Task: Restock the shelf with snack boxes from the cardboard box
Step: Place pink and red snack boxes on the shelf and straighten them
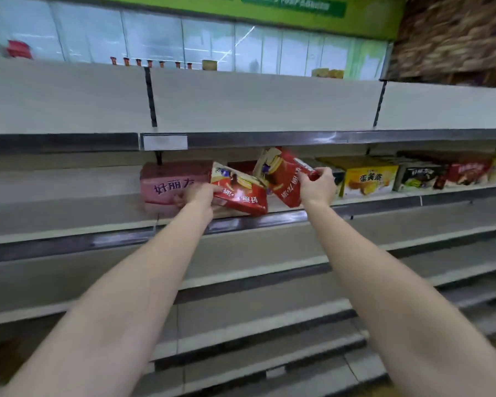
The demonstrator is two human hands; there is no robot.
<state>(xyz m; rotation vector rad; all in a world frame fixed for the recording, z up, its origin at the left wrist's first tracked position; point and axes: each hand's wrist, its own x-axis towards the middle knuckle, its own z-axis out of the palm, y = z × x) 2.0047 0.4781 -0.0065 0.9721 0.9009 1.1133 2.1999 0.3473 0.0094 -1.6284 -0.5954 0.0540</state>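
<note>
Two red boxes, both printed 好丽友·派 upside down, sit tilted at the shelf's (269, 222) front edge. The left hand (196, 196) grips the left box (239, 193), its long axis lying across. The right hand (317, 186) clamps the right box (287, 179), standing nearly on end. A pink carton (171, 180), seemingly 好丽友, sits left; a yellow box (368, 179) reads 蛋黄派.
</note>
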